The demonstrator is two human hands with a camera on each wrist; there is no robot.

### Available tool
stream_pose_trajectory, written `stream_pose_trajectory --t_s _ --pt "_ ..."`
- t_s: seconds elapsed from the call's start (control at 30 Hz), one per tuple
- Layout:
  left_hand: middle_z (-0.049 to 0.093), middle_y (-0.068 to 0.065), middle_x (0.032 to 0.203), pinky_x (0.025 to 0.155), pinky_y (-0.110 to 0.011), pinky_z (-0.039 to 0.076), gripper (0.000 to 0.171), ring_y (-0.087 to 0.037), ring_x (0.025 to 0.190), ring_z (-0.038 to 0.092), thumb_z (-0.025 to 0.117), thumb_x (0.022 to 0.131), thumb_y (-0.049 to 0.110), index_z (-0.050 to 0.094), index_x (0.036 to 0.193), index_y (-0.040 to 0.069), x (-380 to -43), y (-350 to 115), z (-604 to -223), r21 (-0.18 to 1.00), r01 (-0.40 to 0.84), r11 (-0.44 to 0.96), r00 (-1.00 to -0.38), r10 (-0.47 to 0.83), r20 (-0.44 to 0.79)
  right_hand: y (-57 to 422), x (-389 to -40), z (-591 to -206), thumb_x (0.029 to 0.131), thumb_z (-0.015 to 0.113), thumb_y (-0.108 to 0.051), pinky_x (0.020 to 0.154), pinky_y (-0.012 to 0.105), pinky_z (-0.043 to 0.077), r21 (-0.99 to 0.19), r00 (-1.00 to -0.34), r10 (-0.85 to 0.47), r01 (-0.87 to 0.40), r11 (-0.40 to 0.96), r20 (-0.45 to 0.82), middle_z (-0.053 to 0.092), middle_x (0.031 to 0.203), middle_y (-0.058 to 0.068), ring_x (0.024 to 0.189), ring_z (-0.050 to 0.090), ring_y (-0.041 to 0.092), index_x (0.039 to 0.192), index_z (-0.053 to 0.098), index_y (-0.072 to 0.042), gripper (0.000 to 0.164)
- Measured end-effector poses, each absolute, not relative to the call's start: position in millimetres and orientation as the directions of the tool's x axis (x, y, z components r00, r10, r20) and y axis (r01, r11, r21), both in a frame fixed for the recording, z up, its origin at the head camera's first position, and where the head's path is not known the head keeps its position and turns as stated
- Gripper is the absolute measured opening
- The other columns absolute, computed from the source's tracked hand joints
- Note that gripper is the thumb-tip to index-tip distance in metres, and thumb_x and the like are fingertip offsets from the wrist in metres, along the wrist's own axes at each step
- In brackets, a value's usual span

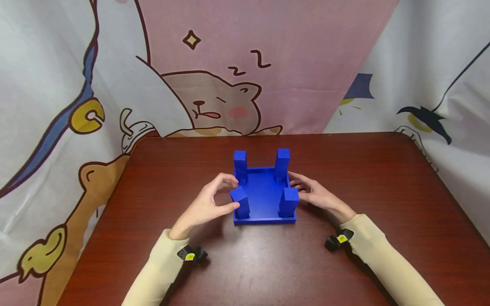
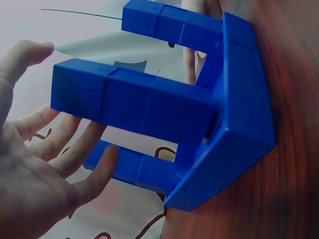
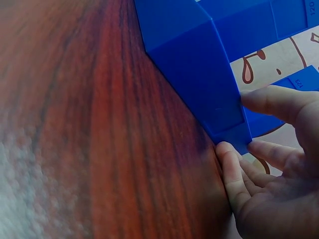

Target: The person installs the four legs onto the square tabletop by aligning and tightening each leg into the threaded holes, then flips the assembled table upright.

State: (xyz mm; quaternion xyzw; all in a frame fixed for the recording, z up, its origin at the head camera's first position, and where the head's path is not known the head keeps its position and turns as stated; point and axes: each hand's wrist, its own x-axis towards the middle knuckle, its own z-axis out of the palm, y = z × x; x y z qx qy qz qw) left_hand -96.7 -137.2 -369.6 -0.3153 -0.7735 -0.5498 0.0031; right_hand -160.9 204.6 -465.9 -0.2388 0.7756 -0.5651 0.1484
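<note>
A blue square tray [image 1: 264,220] sits on the table with a blue square post standing at each corner. My left hand [image 1: 206,204] is spread round the front left post [image 1: 240,203], which leans slightly to the left. In the left wrist view the thumb [image 2: 35,52] stands apart from that post, and the other fingers lie behind it; their contact is unclear. At the tray's right side my right hand [image 1: 315,193] holds the wall, thumb [image 3: 264,99] at the rim and fingers low by the far corner. The front right post [image 1: 289,202] partly hides that thumb in the head view.
The brown wooden table [image 1: 268,263] extends round the tray. A printed curtain [image 1: 298,63] with cartoon animals hangs behind the table and along its sides. Black wrist cameras [image 1: 193,254] are strapped on both sleeves.
</note>
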Motion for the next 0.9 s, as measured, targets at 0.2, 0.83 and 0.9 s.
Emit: stream_pose_trajectory --t_s 0.2,0.83,0.9 --pt "0.060 -0.018 0.104 0.090 -0.048 0.048 0.037 -0.032 0.099 0.062 0.075 0.076 -0.009 0.054 0.106 -0.008 -94.6 -131.8 -367.6 0.854 0.467 0.230 -0.826 0.459 0.328 204.4 -161.4 -465.9 0.090 0.063 0.002 0.087 0.024 0.045 -0.947 -0.839 -0.542 -0.206 0.246 0.042 0.053 0.124 0.029 0.110 0.052 0.035 0.146 0.033 0.006 0.064" --pt "0.060 -0.015 0.112 0.090 -0.032 0.038 0.042 -0.029 0.109 0.051 0.034 0.084 -0.008 0.057 0.117 0.002 -117.1 -131.4 -404.7 0.970 0.238 -0.055 -0.726 0.654 0.215 204.3 -160.8 -465.0 0.089 0.063 0.003 0.088 0.024 0.046 -0.945 -0.842 -0.538 -0.211 0.250 0.046 0.054 0.123 0.028 0.109 0.053 0.033 0.146 0.033 0.006 0.064" --pt "0.058 -0.020 0.115 0.096 -0.035 0.038 0.042 -0.032 0.113 0.051 0.036 0.085 -0.010 0.053 0.123 -0.002 -117.6 -131.3 -406.2 0.954 0.288 -0.081 -0.706 0.655 0.268 205.0 -160.6 -465.0 0.089 0.063 0.003 0.088 0.024 0.046 -0.945 -0.843 -0.537 -0.207 0.252 0.042 0.054 0.123 0.029 0.109 0.053 0.033 0.146 0.033 0.006 0.064"
